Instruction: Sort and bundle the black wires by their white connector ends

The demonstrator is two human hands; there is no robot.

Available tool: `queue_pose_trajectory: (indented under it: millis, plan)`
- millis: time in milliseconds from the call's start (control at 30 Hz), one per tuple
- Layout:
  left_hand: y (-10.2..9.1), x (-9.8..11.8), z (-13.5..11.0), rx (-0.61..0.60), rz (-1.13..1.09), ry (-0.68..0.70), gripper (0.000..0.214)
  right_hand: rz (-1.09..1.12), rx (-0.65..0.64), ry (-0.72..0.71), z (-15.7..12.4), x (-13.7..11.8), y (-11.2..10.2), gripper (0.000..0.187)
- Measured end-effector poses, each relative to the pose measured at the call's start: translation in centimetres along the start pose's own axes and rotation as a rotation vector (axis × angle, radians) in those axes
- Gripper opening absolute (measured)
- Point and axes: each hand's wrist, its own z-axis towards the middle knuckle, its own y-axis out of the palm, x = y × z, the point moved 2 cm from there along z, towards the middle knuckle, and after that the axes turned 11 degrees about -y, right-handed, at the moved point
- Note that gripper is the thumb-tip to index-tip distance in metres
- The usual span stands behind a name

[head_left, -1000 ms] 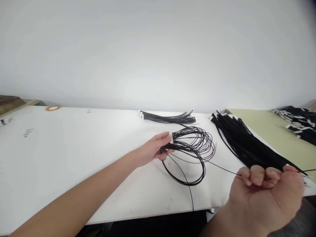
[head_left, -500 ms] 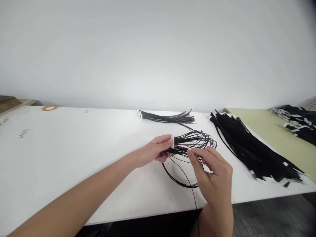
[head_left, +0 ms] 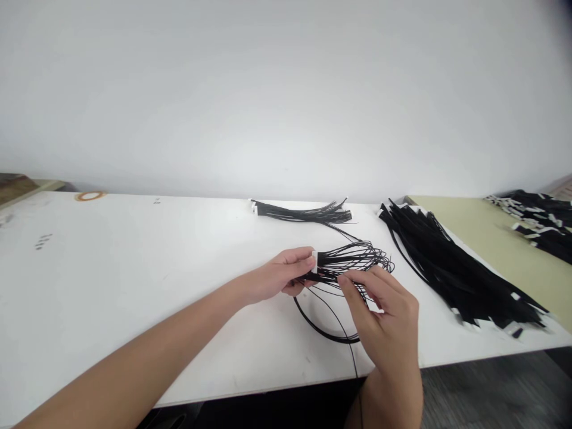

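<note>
My left hand (head_left: 292,271) is closed on the white connector (head_left: 315,261) of a black wire harness, thumb on its face and fingers underneath. Many thin black wires (head_left: 353,256) run right from the connector and curl back in loops. At the lower side of these loops, my right hand (head_left: 384,301) pinches a black wire between thumb and index finger; the fingertips hide the exact spot. A thicker black loop (head_left: 319,328) hangs below both hands, and one thin strand trails down over the table's front edge.
Behind the hands lies a small bundle of black wire harnesses (head_left: 299,213) with white connectors. A large pile of harnesses (head_left: 460,274) covers the table's right side. More lie on a yellow-green surface (head_left: 456,220). An orange tape ring (head_left: 90,196) rests at the back left of the white table (head_left: 134,268).
My left hand and the connector have shifted very slightly right and down. The right hand keeps its pinch in nearly the same place.
</note>
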Motion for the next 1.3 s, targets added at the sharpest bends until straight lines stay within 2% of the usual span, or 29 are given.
queue_pose_trajectory:
  millis: [167, 533, 667, 1067, 1200, 1300]
  plan:
    - [-0.2, -0.3, 0.2, 0.015, 0.029, 0.012, 0.032, 0.035, -0.033, 0.039, 0.0, -0.1, 0.1, 0.015]
    - [0.4, -0.6, -0.1, 0.024, 0.023, 0.028, 0.034, 0.158, 0.027, 0.174, -0.3, 0.3, 0.5, 0.016]
    - [0.7, -0.6, -0.2, 0.042, 0.014, 0.026, 0.034, 0.087, 0.038, 0.214, -0.4, 0.1, 0.7, 0.019]
    - [1.0, -0.9, -0.3, 0.011, -0.026, 0.074, 0.032, 0.029, 0.024, 0.075, -0.1, -0.5, 0.6, 0.020]
    - [1.0, -0.8, -0.2, 0.010, -0.044, 0.091, 0.031, 0.067, 0.012, 0.048, -0.1, -0.3, 0.7, 0.015]
    - [0.8, -0.7, 0.0, 0.010, -0.089, 0.089, 0.030, 0.104, 0.065, 0.046, -0.2, 0.0, 0.4, 0.008]
